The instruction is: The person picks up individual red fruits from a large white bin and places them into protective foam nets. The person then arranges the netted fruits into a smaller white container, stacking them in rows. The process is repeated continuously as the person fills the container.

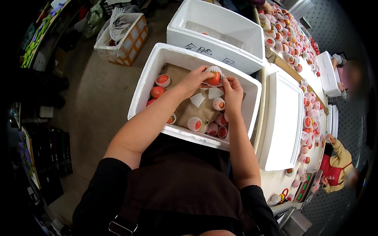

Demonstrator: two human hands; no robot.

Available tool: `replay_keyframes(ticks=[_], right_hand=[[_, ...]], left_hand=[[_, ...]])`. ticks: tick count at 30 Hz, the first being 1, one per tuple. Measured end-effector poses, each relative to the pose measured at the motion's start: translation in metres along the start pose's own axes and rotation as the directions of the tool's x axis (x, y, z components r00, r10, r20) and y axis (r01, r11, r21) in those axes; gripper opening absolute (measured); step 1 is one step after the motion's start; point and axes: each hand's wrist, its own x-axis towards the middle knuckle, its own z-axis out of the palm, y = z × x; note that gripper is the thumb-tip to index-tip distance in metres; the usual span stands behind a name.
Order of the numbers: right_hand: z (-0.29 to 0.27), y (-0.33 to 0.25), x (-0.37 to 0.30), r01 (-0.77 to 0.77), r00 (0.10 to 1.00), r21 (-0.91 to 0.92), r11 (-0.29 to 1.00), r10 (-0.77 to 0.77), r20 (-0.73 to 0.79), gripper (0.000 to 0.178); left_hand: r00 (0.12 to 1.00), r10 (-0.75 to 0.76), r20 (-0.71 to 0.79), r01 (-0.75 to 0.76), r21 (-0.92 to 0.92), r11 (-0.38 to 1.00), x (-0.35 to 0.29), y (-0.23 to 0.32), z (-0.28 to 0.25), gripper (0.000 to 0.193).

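Over a white foam box (146,84) my two hands hold a red tomato (214,78) with a white foam net (213,69) partly around it. On its left side my left hand (195,80) is closed, fingertips against the fruit. My right hand (233,91) pinches the net's edge at the right. Inside the box, tomatoes in nets, such as the netted tomato (194,124), lie along the right and near sides. A bare tomato (158,92) rests at the left. Loose empty foam nets (197,99) lie below my hands on brown paper (185,114).
Another white foam box (215,50) stands just beyond. To the right, a table holds a white foam lid (280,122), many netted tomatoes (283,31), a scale (302,190) and red-handled scissors (284,193). Co-workers (334,165) stand across it. A taped carton (125,43) sits on the floor.
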Motion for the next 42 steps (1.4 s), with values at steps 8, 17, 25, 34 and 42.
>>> replay_keyframes(ticks=[8,17,25,34,42], right_hand=[[-0.008,0.002,0.003,-0.074,0.997,0.289,0.954,0.072,0.018,0.015],[-0.008,0.0,0.008,-0.157,0.985,0.564,0.811,0.17,0.03,0.015],[-0.005,0.007,0.005,-0.086,0.983,-0.049,0.995,0.076,-0.168,0.015],[0.015,-0.012,-0.014,0.497,0.841,-0.579,0.647,-0.524,0.137,0.039],[-0.003,0.001,0.002,0.018,1.0,0.008,1.0,-0.018,0.024,0.037]], left_hand=[[0.999,-0.036,0.032,0.038,-0.035,0.999,0.003,-0.005,0.005,0.043],[0.982,-0.074,0.174,0.12,-0.271,0.955,0.003,-0.003,0.001,0.039],[0.904,-0.197,0.38,0.347,-0.381,0.857,0.001,0.001,-0.005,0.042],[0.984,-0.177,-0.023,0.155,-0.381,0.912,0.008,-0.005,0.0,0.039],[0.987,-0.143,0.08,0.151,-0.113,0.982,0.013,-0.01,-0.008,0.037]])
